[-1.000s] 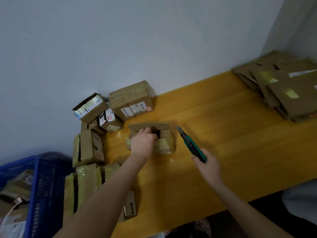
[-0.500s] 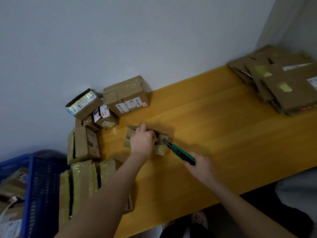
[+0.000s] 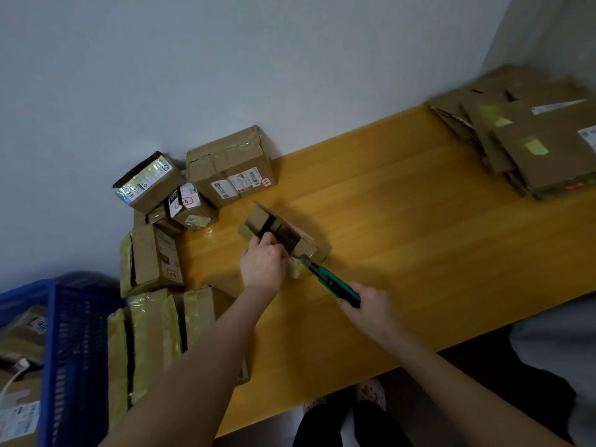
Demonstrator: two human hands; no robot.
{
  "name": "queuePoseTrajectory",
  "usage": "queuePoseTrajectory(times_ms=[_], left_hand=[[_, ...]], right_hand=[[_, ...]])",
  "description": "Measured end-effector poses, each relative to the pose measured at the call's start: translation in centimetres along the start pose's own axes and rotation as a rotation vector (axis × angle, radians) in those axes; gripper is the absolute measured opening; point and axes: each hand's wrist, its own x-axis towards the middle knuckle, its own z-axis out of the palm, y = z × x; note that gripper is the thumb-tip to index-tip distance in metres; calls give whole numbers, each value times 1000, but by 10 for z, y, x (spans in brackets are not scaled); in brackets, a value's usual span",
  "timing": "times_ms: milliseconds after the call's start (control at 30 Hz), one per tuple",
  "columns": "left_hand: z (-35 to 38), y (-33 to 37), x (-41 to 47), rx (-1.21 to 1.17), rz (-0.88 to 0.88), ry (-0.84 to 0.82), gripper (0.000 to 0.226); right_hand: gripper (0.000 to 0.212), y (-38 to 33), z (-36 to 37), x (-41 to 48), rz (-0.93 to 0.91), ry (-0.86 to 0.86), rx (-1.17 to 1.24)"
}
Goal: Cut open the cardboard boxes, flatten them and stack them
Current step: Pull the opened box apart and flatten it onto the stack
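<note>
A small cardboard box (image 3: 292, 235) with yellowish tape lies on the yellow table (image 3: 403, 240), one flap raised. My left hand (image 3: 263, 264) grips its near side. My right hand (image 3: 367, 309) holds a green and black utility knife (image 3: 333, 283); the blade tip touches the taped near-right corner of the box. A stack of flattened cardboard (image 3: 532, 146) lies at the table's far right, against the wall corner.
Several taped boxes (image 3: 230, 166) are piled at the left along the wall and down to the table's front edge. A blue plastic crate (image 3: 72, 356) with more parcels stands at the lower left. My legs show below the table edge.
My right hand brought the knife from beside the box down to its taped corner. The box turned under my left hand, which shifted to its near side.
</note>
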Motion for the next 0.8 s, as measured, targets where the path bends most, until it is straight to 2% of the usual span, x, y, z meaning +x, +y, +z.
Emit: queuePoseTrajectory(times_ms=[100,200,267,367,433,533,667,800], left_hand=[[0,10,-4,-8,50,24,19],[-4,9,1,-91,-17,25,21],[-10,0,11,-97,-33,26,19],[-18,-11,17,-106,-22,35,15],[-18,-15,13,-142,-49,61,14],[-14,-19,2,-158,-100,95,17],[-15,-21,-4,-188,-223,69,32],[-15,-23,0,-406,-507,12,44]], right_hand=[[38,-5,2,3,9,23,-18],[38,-10,3,6,-3,51,36],[35,-7,6,1,-29,57,110],[30,7,10,-4,26,172,267],[34,15,9,6,134,229,205],[39,16,6,32,310,152,1],[57,6,11,58,363,26,-109],[60,-2,13,65,348,-17,-177]])
